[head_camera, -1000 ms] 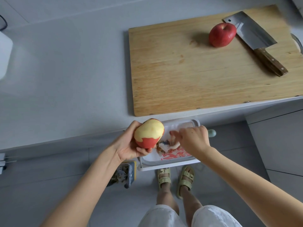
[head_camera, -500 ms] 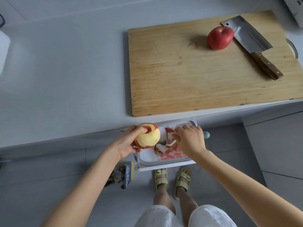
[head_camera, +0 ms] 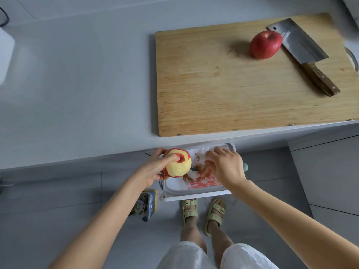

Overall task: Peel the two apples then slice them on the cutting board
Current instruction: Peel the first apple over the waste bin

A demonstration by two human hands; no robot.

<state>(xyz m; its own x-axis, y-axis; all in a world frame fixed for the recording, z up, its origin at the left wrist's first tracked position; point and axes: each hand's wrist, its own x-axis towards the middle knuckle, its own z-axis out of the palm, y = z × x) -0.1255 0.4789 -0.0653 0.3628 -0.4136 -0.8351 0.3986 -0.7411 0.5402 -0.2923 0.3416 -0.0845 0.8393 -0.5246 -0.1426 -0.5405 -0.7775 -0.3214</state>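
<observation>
One half-peeled apple (head_camera: 179, 166), gripped by the left hand (head_camera: 153, 171), probably needed turning so the peeler (head_camera: 200, 156) clutched in the right hand (head_camera: 226, 166) met remaining red skin.

The person wears white shorts (head_camera: 194, 257) of thin, slightly crinkled cloth, at 6 o'clock in the view. Toward 12 o'clock from them the lower legs are bare down to pale green footwear: the left sandal (head_camera: 190, 209) and the right sandal (head_camera: 215, 212) each have two broad straps with buckles. Both forearms are bare up to the left hand (head_camera: 155, 169) and the right hand (head_camera: 225, 166), which has a small dark spot on its back.
</observation>
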